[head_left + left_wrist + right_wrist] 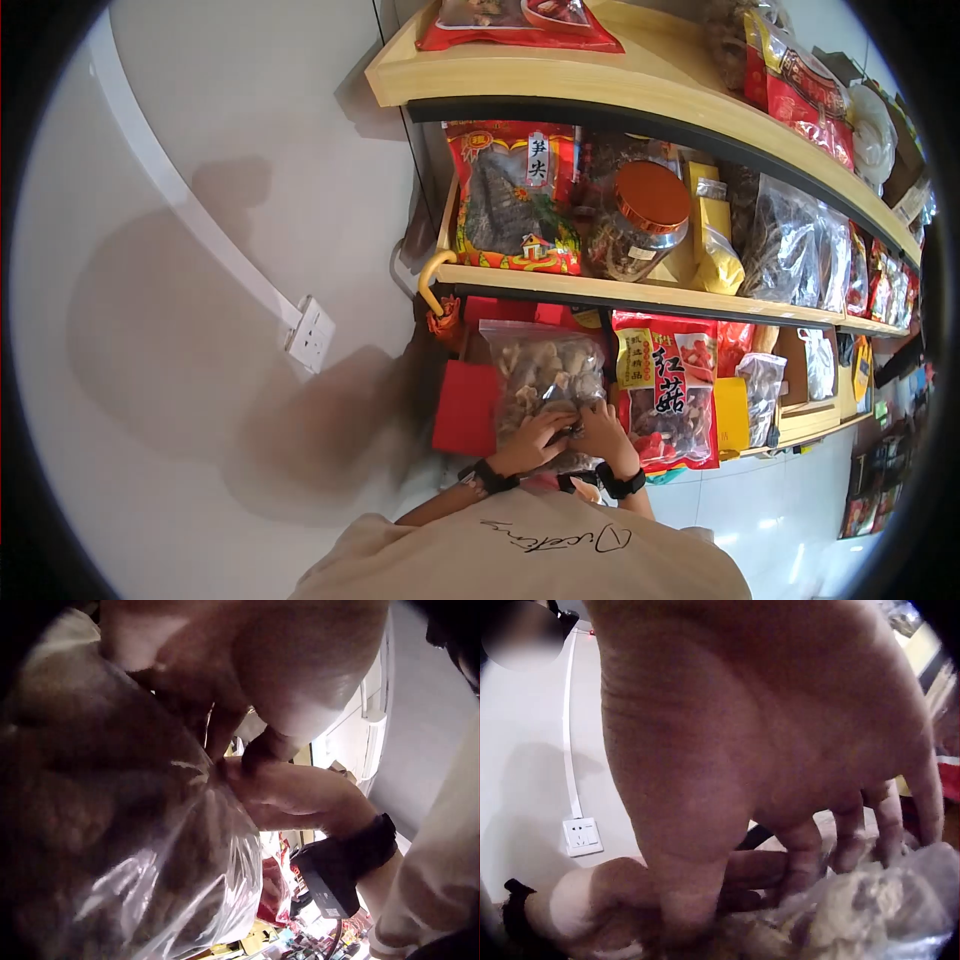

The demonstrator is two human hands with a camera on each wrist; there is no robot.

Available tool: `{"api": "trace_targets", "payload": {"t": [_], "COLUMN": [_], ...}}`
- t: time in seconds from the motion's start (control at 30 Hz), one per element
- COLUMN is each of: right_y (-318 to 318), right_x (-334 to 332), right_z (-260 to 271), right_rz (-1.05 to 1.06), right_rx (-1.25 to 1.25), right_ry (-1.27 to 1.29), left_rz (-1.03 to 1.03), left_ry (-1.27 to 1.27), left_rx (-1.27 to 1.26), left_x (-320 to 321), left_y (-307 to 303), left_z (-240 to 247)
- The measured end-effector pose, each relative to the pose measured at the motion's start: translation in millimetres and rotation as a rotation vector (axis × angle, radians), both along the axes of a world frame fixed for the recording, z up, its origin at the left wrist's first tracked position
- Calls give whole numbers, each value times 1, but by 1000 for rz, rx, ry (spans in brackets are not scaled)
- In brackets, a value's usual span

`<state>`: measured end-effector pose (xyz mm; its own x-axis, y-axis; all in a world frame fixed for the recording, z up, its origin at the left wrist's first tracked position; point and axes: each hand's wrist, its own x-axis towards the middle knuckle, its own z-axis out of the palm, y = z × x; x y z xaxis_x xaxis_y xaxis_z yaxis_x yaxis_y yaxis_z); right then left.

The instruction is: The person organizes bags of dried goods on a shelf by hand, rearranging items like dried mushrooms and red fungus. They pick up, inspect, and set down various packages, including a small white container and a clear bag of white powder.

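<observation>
A clear plastic bag of dried mushrooms [548,365] stands at the lower shelf, close in front of the person. My left hand [530,445] grips its near side, fingers bent into the plastic. Close beside it, my right hand [605,440] pinches the same bag, thumb and fingers curled down on it. In the left wrist view the plastic [202,847] is gathered into creases where the two hands meet. Pale mushroom pieces [877,900] show through the film beneath the right fingers in the right wrist view. Some fingertips are hidden by the hands.
A red bag with Chinese lettering [665,400] stands right of the hands, and a red box [465,405] at their left. Above runs a wooden shelf edge [600,290] bearing a jar with an orange lid [652,195]. A wall socket [312,335] is at the left.
</observation>
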<state>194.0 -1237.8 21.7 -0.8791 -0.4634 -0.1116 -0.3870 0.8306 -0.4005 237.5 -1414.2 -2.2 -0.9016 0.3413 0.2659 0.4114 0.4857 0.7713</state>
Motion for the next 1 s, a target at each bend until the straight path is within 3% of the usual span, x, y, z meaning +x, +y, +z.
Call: {"api": "trace_targets", "payload": {"t": [0.17, 1.0], "right_y": [6, 9], "right_x": [-8, 12], "right_z": [-8, -13], "right_rz": [51, -53], "right_rx": [-46, -271], "right_ry": [7, 145], "left_rz": [16, 50], "left_ry": [6, 44], "left_rx": [-140, -131], "left_x": [2, 4], "left_y": [4, 8], "left_z": [1, -1]}}
